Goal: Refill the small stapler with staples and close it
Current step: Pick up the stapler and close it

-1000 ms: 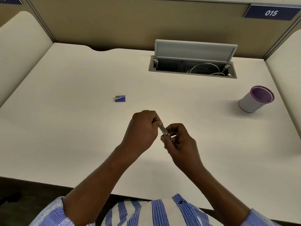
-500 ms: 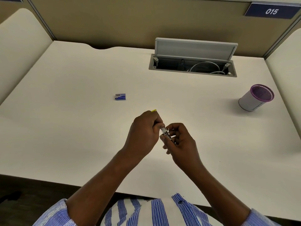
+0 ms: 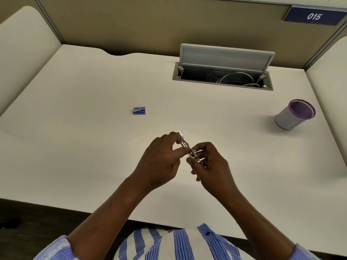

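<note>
Small stapler (image 3: 188, 148) held open above desk (image 3: 78, 139), pinched in left grip (image 3: 161, 162) and right grip (image 3: 210, 162); staple box (image 3: 139, 110) far left; loading apparently underway, closing pending.

An office cubicle: a pale desk (image 3: 75, 128) walled by tan partitions (image 3: 131, 21), a numbered plate "015" (image 3: 314, 16) far right, an open cable hatch (image 3: 223, 76).

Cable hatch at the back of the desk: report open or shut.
Open. The cable hatch's lid stands raised, and grey cables show in the recess below.
</note>
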`<state>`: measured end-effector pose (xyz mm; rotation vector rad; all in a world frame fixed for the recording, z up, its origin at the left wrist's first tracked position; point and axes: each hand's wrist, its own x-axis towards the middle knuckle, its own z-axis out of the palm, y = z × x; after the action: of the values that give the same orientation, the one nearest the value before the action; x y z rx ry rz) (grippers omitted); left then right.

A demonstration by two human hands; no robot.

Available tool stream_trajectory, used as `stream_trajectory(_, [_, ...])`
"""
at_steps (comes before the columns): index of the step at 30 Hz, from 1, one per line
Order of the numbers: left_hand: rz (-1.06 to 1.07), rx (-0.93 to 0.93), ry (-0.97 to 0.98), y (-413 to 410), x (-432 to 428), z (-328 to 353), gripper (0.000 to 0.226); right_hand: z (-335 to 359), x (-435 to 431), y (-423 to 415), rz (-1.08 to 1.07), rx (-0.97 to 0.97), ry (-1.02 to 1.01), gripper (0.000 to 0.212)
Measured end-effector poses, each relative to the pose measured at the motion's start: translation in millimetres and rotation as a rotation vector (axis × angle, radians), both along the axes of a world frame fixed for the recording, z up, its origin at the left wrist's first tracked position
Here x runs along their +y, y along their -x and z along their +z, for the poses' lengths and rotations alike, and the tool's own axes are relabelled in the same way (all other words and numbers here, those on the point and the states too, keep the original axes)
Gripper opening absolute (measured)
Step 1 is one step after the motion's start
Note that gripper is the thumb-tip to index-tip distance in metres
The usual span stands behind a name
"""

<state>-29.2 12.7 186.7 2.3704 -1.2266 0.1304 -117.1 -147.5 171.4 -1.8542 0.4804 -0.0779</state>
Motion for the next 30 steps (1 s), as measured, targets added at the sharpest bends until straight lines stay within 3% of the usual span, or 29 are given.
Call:
stream_trajectory(4, [0.043,-0.101,-0.033,-1,1,-2,0.043,1,0,1,0.015,0.024,0.036,0.022])
stream_trajectory(11, [-0.035,-0.005,-0.030,5,2,-7,0.039,6,-1,4,0.054,0.030,0.116,0.023])
stream_trajectory(15, [-0.043,-0.055,-0.055,2,2,-9,0.035,6,-2,5,0.089,0.069,0.184,0.023])
stream_trajectory(25, [-0.014,-0.056,-0.025,4,4,-15,0.035,15,-8,6,0.140,0.101,0.253,0.021])
stream_trajectory(30, [0.102,-0.012,0.040,2,2,-20,0.029,20,-10,6,0.159,0.111,0.269,0.020])
